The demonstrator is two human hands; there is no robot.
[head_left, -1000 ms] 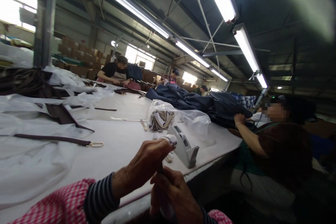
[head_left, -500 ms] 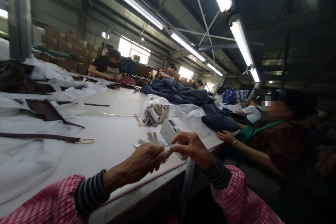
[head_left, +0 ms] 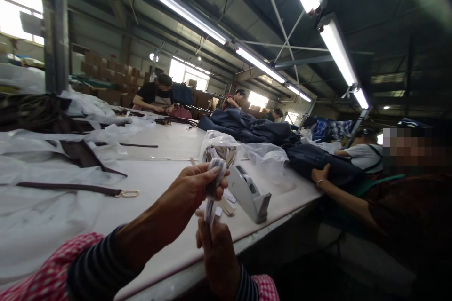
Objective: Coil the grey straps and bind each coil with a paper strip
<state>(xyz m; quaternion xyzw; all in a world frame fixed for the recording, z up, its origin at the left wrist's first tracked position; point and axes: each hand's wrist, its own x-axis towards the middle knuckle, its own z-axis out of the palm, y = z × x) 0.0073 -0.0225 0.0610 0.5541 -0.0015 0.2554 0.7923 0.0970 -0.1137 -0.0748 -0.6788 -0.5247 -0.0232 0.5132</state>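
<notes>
My left hand [head_left: 205, 179] is closed around the top of a folded grey-white strip [head_left: 218, 167], which bends over in a shiny loop. Just below, my right hand [head_left: 217, 237] pinches the strip's lower length between its fingers. Part of the strip is hidden by my fingers, and its material is unclear. A pale grey tape dispenser [head_left: 250, 194] stands on the table to the right of my hands. Loose beige and white strips [head_left: 228, 204] lie behind my hands, and a clear plastic bag [head_left: 221, 138] of similar strips is beyond.
The white table [head_left: 141, 218] ends at a front edge under my hands. A dark strap with a gold ring [head_left: 129, 193] lies left. Dark blue fabric [head_left: 243, 124] is piled behind. On the right, a co-worker's hand [head_left: 320, 175] rests on blue fabric; other people work farther back.
My left hand has risen, now showing the looped strip. My right hand has swung left and down beneath it. The view has shifted, and the tape dispenser shows more fully.
</notes>
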